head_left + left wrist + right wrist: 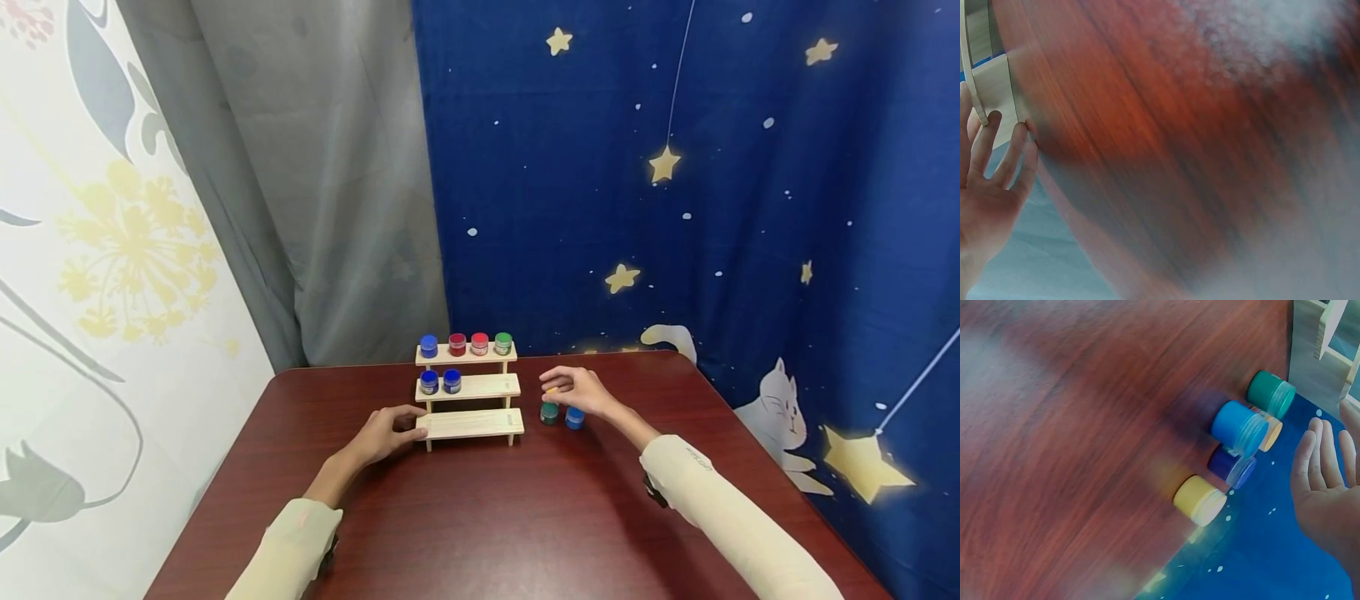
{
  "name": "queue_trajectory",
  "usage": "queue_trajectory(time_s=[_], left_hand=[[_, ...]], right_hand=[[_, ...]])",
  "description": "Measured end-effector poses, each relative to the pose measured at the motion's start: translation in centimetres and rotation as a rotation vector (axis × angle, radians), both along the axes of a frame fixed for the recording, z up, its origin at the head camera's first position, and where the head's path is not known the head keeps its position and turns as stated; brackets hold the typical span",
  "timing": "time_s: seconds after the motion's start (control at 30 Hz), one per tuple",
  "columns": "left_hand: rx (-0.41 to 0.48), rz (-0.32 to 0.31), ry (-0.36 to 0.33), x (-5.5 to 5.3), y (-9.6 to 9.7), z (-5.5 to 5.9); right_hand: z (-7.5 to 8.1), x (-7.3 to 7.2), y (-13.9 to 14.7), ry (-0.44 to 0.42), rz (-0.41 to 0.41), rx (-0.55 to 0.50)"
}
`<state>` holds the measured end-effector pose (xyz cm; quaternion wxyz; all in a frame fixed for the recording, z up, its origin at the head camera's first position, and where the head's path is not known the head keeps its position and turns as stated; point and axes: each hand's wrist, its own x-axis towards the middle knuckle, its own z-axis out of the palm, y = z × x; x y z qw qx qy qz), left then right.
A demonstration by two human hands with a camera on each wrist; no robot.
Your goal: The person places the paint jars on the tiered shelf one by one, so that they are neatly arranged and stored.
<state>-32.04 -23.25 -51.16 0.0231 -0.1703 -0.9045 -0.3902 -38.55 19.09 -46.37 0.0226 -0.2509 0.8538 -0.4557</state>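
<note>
Left hand (386, 435), fingers nearly straight, touches the rack (470, 425); right hand (581, 392), fingers loosely extended, hovers by the green jar (550, 414) on the table (465, 508), right of the rack, contact hard to judge. Jar looks light, rigid, maybe slippery: pinch its sides.

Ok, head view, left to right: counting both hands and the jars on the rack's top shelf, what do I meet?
Left hand → blue jar → dark red jar → bright red jar → green jar → right hand.
</note>
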Motion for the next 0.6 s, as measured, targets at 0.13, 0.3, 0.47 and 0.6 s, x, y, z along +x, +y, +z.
queue_trajectory(time_s=[0.13, 0.3, 0.47, 0.6], left_hand=[[-0.011, 0.002, -0.004, -0.1, 0.0, -0.1], [-0.016, -0.005, -0.005, 0.0, 0.0, 0.0], [-0.007, -0.018, -0.005, 0.0, 0.0, 0.1], [-0.002, -0.023, -0.002, 0.0, -0.1, 0.0]], right_hand=[[-0.3, 0.3, 0.9, 0.008, -0.008, 0.012], [-0.9, 0.5, 2.2, 0.046, 0.003, 0.035], [-1.5, 0.9, 3.7, 0.039, 0.017, 0.025], [-1.9, 1.1, 4.7, 0.027, 0.001, 0.046]])
